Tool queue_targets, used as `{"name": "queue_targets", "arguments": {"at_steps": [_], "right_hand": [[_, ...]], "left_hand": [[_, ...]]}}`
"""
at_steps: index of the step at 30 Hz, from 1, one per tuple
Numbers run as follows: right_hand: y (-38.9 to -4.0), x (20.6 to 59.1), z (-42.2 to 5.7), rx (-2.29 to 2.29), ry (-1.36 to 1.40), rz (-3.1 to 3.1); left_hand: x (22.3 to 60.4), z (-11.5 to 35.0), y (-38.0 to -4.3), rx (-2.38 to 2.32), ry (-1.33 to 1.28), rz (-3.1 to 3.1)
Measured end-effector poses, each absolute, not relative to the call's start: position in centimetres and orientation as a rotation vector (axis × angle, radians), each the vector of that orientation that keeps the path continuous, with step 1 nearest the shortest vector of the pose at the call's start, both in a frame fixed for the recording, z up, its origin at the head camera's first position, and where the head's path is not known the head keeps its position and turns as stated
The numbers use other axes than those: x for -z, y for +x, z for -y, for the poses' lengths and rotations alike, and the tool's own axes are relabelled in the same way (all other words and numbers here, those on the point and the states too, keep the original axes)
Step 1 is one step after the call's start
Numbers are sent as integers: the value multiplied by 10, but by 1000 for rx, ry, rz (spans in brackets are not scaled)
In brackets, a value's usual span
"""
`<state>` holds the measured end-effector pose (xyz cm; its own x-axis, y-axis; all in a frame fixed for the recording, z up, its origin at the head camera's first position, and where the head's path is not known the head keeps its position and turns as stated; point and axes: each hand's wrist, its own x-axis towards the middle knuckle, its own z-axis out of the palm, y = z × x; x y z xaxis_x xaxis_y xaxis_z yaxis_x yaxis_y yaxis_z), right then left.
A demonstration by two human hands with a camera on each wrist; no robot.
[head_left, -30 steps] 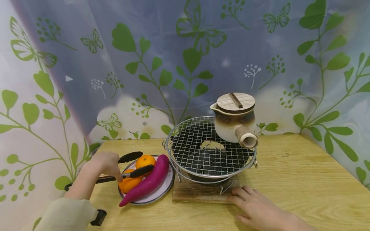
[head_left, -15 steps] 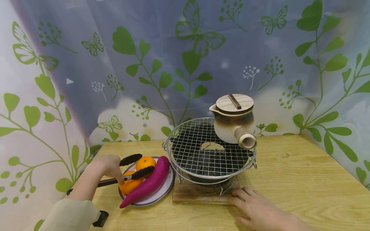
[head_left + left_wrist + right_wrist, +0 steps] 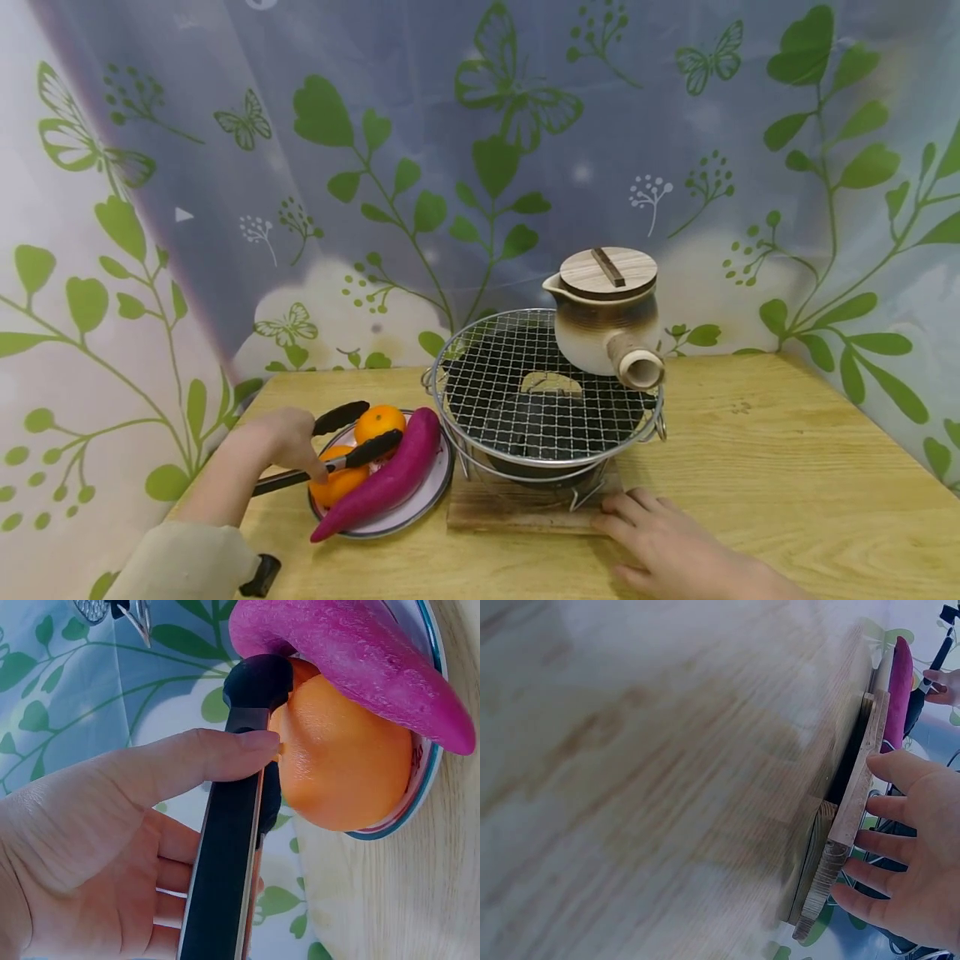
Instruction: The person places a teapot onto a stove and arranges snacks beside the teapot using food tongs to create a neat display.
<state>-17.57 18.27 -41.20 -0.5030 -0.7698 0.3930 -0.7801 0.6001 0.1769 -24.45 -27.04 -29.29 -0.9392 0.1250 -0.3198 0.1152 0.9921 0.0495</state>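
Black-tipped tongs (image 3: 371,450) reach over the plate (image 3: 423,497), held in the left hand (image 3: 283,440), thumb and fingers pinching the arms from either side, seemingly to control their spread. The tips stand apart about the rear orange (image 3: 380,423); whether they touch it, I can't tell. The right hand's (image 3: 667,537) fingers lie extended against the board (image 3: 525,518), perhaps steadying it. The tongs look slim, dark, metal-edged; the orange, round and bright.
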Motion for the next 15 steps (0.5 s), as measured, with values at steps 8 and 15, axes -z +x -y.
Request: {"name": "queue_targets", "arguments": {"at_steps": [8, 15], "right_hand": [[-175, 412, -183, -32, 1237, 2403], [-175, 412, -182, -37, 1242, 2376]], "left_hand": [[297, 275, -243, -52, 193, -2833], [299, 279, -242, -34, 218, -2871]]}}
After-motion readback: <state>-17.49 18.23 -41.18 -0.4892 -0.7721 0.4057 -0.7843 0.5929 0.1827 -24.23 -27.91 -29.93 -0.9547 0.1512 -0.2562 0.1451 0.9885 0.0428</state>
